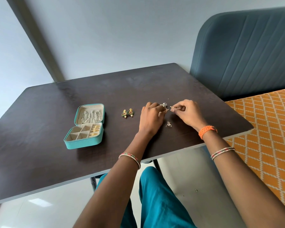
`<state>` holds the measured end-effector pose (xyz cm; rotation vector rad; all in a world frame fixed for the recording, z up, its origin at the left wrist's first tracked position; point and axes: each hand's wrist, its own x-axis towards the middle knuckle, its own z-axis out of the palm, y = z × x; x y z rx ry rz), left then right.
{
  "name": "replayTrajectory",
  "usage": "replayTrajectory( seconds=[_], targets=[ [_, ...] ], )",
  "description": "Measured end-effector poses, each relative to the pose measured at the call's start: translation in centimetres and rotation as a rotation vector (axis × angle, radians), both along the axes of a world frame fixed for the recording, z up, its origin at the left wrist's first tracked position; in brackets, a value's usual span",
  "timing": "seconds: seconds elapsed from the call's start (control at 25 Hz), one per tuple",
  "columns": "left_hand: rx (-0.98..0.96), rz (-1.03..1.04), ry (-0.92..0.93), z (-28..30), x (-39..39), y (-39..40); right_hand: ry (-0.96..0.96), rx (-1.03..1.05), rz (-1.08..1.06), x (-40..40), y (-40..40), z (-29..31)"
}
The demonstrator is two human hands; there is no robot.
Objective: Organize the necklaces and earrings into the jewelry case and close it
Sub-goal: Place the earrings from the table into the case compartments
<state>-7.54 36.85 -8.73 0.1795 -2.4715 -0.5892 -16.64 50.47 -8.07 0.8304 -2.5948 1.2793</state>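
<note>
Head view: the teal jewelry case [84, 129] lies open on the left of the dark bench [39, 145], necklaces in its lid and gold earrings in its right compartments. The right hand [187, 113] pinches a thin earring pin [172, 107]; the left hand [150, 116] grasps a silver earring [164, 105]. A green-gold earring pair [128, 113] and a triangular earring [168, 124] lie loose nearby.

The teal jewelry case [84, 127] is lying open, lid upright, holding chains and gold earrings. Two green-gold earrings [128, 113] are lying right of it; a triangular earring [168, 124] farther right.
</note>
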Motion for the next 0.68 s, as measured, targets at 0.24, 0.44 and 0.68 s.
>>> replayTrajectory(
  seconds=[0.24,0.44,0.68],
  targets=[
    [0.652,0.038,0.258,1.0,2.7,1.4,-0.149,-0.375,0.044,3.3,-1.5,0.7],
    [1.004,-0.035,0.281,1.8,5.5,0.6,-0.298,-0.532,0.181,5.6,-3.7,2.0],
    [1.166,0.054,0.302,1.9,8.8,-1.6,-0.508,-0.665,0.290,8.7,-6.5,2.1]
  ],
)
